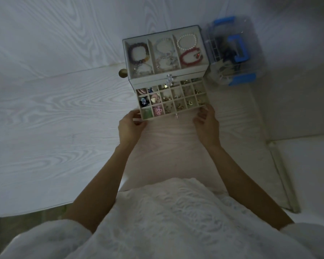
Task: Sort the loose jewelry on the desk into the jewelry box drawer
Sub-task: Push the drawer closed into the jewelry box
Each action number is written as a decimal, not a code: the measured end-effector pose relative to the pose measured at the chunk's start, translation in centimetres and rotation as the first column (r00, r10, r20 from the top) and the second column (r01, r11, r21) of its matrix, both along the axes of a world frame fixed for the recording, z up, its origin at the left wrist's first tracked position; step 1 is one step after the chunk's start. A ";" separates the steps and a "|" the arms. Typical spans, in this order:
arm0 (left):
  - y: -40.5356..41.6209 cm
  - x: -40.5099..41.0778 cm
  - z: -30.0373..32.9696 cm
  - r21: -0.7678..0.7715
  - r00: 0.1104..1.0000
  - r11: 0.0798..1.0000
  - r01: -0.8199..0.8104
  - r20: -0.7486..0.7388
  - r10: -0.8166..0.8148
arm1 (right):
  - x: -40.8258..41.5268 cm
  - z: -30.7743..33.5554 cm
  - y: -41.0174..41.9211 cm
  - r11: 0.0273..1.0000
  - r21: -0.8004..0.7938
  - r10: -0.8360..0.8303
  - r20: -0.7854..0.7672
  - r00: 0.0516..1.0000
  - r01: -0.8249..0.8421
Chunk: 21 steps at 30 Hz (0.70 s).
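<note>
Head view, dim light: jewelry box [165, 58] sits at back of the desk [64, 113] w/ its gridded drawer [171, 99] pulled out toward the person. Left hand [130, 126] holds the drawer's front-left corner, thumb on the front edge, fingers curled under/around it; right hand [206, 119] holds the front-right corner, fingers bent against the side wall. Both hands carry only the drawer, no loose piece in either. Drawer cells are mostly filled: small gold-tone bits in the mid & right cells, a pink looped piece [158, 110] in the front row, a blue one [144, 101] at left, a pale green one [147, 114] in the front-left cell. Top tray of the box shows bracelets [187, 48] under a clear lid. A clear bin w/ blue latches [236, 51] stands just beside the box on the right; a round brass-coloured knob [122, 73] shows at the box's left. No loose jewelry visible on the desk surface, so sorting looks about done and the step in hand is prob. closing the drawer, or else drawing it out; can't tell which from a single moment. If closing: push even w/ both hands, keep it level & square to the box so it doesn't jam or shake pieces across cells. Brands/labels/writing: none readable, too dark & small.
</note>
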<state>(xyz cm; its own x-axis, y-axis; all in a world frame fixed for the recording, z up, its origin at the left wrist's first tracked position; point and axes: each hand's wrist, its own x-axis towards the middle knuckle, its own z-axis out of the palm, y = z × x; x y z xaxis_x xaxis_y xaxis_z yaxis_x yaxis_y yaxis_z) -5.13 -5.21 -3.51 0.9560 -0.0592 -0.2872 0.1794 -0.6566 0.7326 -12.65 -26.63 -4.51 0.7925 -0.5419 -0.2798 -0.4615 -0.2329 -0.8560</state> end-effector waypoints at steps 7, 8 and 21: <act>-0.1 4.9 -0.3 0.062 0.995 0.995 -0.082 0.067 0.078 | 4.3 -0.3 -0.6 0.916 -0.293 0.238 -0.149 0.960 -0.272; -0.1 5.7 -0.3 0.064 0.994 0.994 -0.088 0.077 0.083 | 5.0 -0.3 -0.6 0.896 -0.325 0.262 -0.161 0.951 -0.302; 0.1 9.1 0.1 0.175 0.983 0.979 -0.107 0.169 0.077 | 8.7 0.3 -1.1 0.696 -0.535 0.325 -0.358 0.875 -0.478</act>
<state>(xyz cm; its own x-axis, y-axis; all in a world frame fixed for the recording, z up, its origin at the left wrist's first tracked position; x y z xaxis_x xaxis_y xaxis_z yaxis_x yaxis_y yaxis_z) 3.95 -5.10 -3.39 0.9894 0.0701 -0.1274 0.1350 -0.7683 0.6257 -3.91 -27.72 -4.23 0.9315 -0.2985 -0.2080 -0.3571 -0.8599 -0.3648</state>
